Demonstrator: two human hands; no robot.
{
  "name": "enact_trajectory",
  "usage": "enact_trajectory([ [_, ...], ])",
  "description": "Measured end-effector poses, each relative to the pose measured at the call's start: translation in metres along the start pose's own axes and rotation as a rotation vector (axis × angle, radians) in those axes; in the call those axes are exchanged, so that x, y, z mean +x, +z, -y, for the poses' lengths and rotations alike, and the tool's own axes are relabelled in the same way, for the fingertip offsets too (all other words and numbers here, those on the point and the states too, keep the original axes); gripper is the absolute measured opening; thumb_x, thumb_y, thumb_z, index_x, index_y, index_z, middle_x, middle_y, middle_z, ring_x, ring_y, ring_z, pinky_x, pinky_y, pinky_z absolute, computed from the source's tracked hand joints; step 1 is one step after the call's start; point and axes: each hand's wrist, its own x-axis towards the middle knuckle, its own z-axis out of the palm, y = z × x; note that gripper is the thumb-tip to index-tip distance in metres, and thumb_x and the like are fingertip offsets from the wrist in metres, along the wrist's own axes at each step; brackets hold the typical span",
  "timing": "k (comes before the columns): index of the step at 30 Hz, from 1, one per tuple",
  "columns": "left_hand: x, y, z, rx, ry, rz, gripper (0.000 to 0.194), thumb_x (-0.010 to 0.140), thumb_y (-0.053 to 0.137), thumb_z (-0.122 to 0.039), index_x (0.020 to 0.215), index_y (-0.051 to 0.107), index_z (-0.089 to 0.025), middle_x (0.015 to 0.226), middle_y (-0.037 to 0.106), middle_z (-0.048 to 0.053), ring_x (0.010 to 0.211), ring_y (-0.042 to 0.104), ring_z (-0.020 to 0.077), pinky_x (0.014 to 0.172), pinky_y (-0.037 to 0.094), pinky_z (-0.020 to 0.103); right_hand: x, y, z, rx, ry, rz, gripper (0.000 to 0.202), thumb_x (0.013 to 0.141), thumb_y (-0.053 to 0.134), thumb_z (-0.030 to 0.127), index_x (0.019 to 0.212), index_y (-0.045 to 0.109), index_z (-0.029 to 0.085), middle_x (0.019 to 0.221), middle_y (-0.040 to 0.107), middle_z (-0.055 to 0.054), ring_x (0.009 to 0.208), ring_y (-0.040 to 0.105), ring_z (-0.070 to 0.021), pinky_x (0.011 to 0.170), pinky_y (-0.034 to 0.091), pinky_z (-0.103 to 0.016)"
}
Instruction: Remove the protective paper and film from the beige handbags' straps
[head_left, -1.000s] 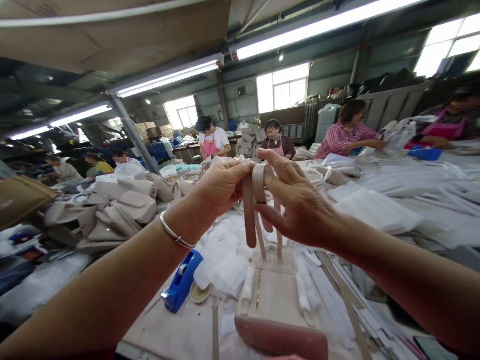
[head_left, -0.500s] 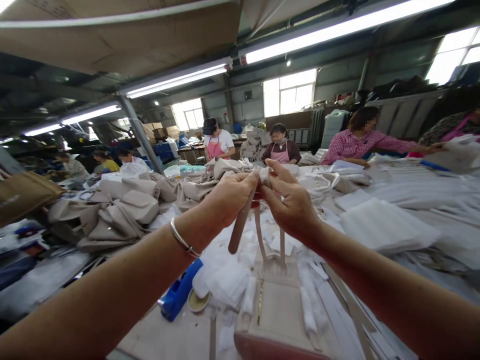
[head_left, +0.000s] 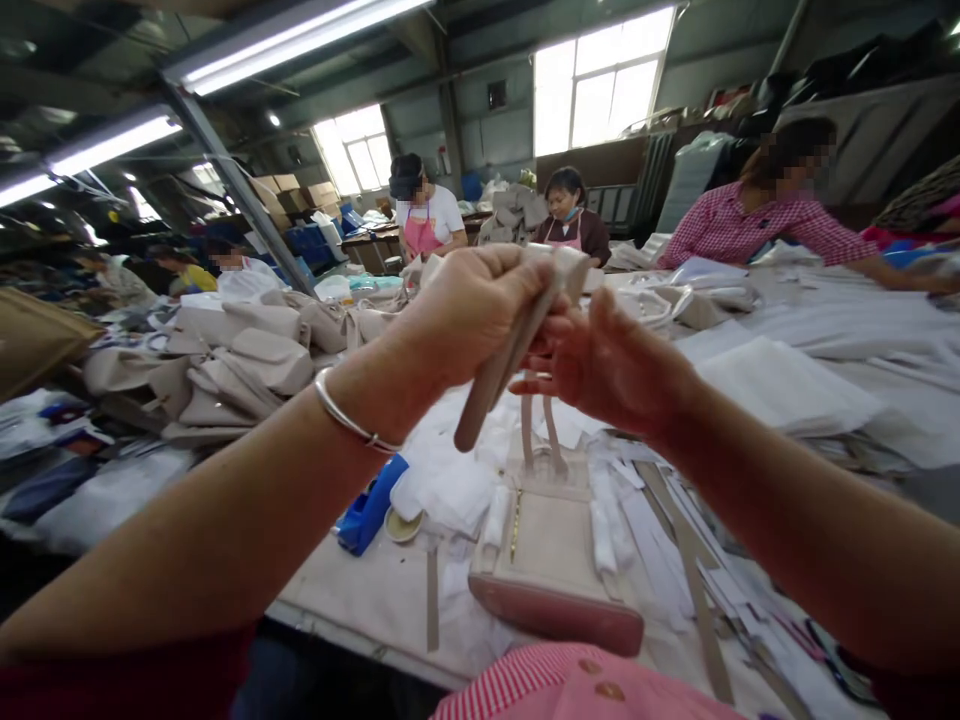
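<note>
My left hand [head_left: 480,310], with a silver bangle on its wrist, pinches a folded beige strap [head_left: 499,375] that hangs down to the left, a pale part of it showing above the fingers. Close beside it on the right, my right hand [head_left: 611,360] has its fingers apart, the fingertips partly behind the strap; no grip on it shows. Below both hands, a beige bag [head_left: 559,535] with a gold zip and a reddish-brown base lies on the table, its two thin handles pointing away from me.
A blue tape dispenser [head_left: 371,505] and a tape roll [head_left: 403,525] sit left of the bag. White padding sheets [head_left: 787,385] and paper strips lie at right. Beige bags [head_left: 247,360] are heaped at left. Several people work across the table.
My right hand has let go of the strap and opened, drawing slightly right. My left hand still holds the strap, turned over more. The view has tilted down, showing my pink apron.
</note>
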Motion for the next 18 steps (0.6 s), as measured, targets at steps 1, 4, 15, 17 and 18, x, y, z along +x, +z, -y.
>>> enact_trajectory([
  [1, -0.005, 0.005, 0.006, -0.006, -0.019, 0.071, 0.023, 0.098, 0.050, -0.022, 0.078, 0.060, -0.014, 0.064, 0.063, -0.001, 0.055, 0.066, 0.0112, 0.054, 0.054, 0.022, 0.003, 0.002, 0.000, 0.092, 0.021, 0.005, 0.070, 0.090, 0.041, 0.075, 0.122, 0.063, 0.016, 0.075, 0.066, -0.004, 0.077, 0.068, -0.0210, 0.075, 0.058, -0.038],
  [4, -0.024, 0.012, 0.043, -0.057, -0.101, 0.217, 0.018, 0.095, 0.052, -0.021, 0.080, 0.059, -0.015, 0.071, 0.067, 0.001, 0.057, 0.068, 0.0114, 0.054, 0.054, 0.022, 0.007, -0.001, 0.000, 0.213, 0.076, -0.131, 0.048, 0.094, 0.053, 0.055, 0.114, 0.068, 0.014, 0.080, 0.070, -0.006, 0.078, 0.070, -0.0208, 0.075, 0.059, -0.036],
  [15, -0.137, 0.027, 0.254, -0.063, -0.646, 0.252, 0.030, 0.094, 0.046, -0.039, 0.071, 0.051, -0.019, 0.057, 0.053, -0.003, 0.045, 0.050, 0.0110, 0.046, 0.042, 0.024, -0.116, 0.018, -0.173, 0.621, 0.673, -0.403, 0.031, 0.081, 0.075, 0.045, 0.099, 0.074, 0.019, 0.109, 0.073, -0.011, 0.102, 0.069, -0.0264, 0.094, 0.055, -0.040],
  [17, -0.144, 0.027, 0.267, -0.104, -0.696, 0.300, 0.034, 0.093, 0.045, -0.044, 0.073, 0.053, -0.019, 0.059, 0.056, -0.001, 0.047, 0.053, 0.0127, 0.049, 0.044, 0.026, -0.132, 0.029, -0.195, 0.707, 0.732, -0.459, 0.029, 0.081, 0.076, 0.043, 0.097, 0.074, 0.020, 0.113, 0.072, -0.011, 0.103, 0.068, -0.0262, 0.094, 0.055, -0.041],
  [18, -0.145, 0.027, 0.272, -0.151, -0.730, 0.290, 0.035, 0.092, 0.046, -0.048, 0.074, 0.054, -0.018, 0.062, 0.059, 0.000, 0.049, 0.055, 0.0132, 0.051, 0.045, 0.026, -0.137, 0.032, -0.201, 0.724, 0.746, -0.484, 0.029, 0.081, 0.076, 0.043, 0.098, 0.074, 0.020, 0.116, 0.071, -0.011, 0.105, 0.068, -0.0262, 0.095, 0.054, -0.041],
])
